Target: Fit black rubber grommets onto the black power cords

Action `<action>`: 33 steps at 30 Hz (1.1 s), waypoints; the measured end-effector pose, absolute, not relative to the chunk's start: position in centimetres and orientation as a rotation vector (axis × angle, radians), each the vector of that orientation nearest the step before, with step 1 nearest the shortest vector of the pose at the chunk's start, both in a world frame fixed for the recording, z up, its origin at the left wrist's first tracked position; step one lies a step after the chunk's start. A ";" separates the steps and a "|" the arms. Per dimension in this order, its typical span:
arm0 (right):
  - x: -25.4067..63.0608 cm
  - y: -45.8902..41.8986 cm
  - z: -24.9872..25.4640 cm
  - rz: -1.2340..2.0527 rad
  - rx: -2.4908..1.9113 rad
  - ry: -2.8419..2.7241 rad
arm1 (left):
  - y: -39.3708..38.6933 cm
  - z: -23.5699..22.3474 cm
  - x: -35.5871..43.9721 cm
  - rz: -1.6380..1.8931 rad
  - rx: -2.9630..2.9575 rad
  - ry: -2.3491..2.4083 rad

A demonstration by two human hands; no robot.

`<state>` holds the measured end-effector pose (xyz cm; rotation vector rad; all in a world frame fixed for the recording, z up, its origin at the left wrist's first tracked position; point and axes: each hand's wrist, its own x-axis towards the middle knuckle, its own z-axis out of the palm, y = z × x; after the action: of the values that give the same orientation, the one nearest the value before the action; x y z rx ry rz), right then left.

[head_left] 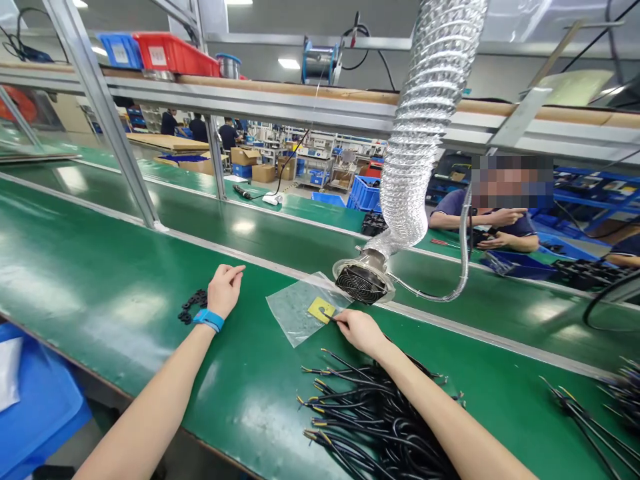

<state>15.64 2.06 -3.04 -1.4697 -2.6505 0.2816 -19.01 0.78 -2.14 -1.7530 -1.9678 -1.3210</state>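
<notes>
My right hand (361,331) pinches what looks like a thin black cable (330,317), its tip resting on a small yellow pad (318,308) with a dark spot. Under the pad lies a clear plastic bag (293,313). My left hand (224,291), with a blue band (209,320) at the wrist, hovers over the green bench; its fingers point right and nothing shows in them. Small black parts (193,307) lie in a cluster beside that wrist. A pile of black cables (370,413) with stripped, coloured wire ends spreads below my right forearm.
A fan-fitted suction hood (365,281) hangs on a silver flexible duct (410,147) just above my right hand. A metal post (107,120) stands at the left. More cables (580,420) lie at the right. Across the bench a co-worker (500,220) handles black parts.
</notes>
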 end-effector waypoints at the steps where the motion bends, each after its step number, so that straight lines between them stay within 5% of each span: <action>1: 15.6 2.0 -3.0 0.249 -1.454 -2.693 | 0.8 -2.0 -18.1 -1.437 -1.798 -1.940; 9: 15.8 2.2 -2.9 0.118 -1.454 -2.566 | 2.8 -1.7 -6.6 -2.598 -2.306 -2.092; 15: 16.7 2.8 -3.7 0.283 -1.234 -2.135 | 2.9 -4.0 -2.6 -3.223 -2.082 -2.047; 27: 16.5 2.6 -3.5 0.414 -1.158 -2.131 | 1.8 -4.2 -2.0 -3.291 -2.251 -2.043; 33: 16.5 2.4 -3.5 0.265 -1.092 -2.180 | 1.8 -4.1 -2.5 -2.841 -2.371 -2.238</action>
<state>16.52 2.39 -3.46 -1.0919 -2.1803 0.2655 -2.54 1.85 -4.13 -2.3711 -2.2383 -2.8407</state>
